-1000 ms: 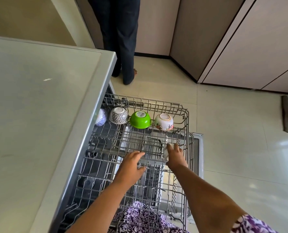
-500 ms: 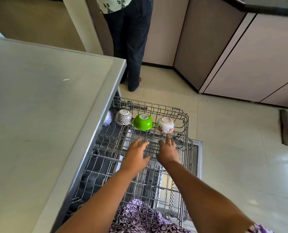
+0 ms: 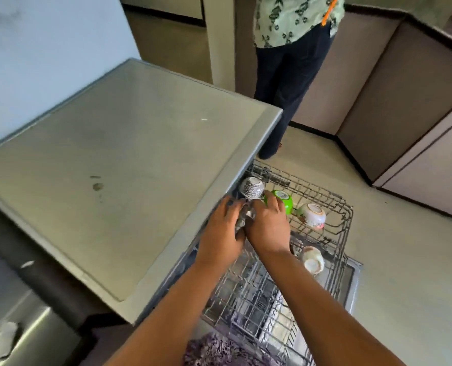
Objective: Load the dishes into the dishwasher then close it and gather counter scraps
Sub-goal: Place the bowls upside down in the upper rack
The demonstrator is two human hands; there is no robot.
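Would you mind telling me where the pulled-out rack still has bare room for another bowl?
The near half of the rack, from the wrists down to its front edge, shows bare wires. A smaller gap lies between the floral bowl and the tipped cup. The far-left corner is crowded: patterned bowl, green bowl and both hands, left hand, right hand.

We see a second person point(image 3: 293, 62) in a green leaf-print shirt and dark trousers standing on the pale tiled floor point(image 3: 404, 260) beside beige cabinets point(image 3: 409, 101)
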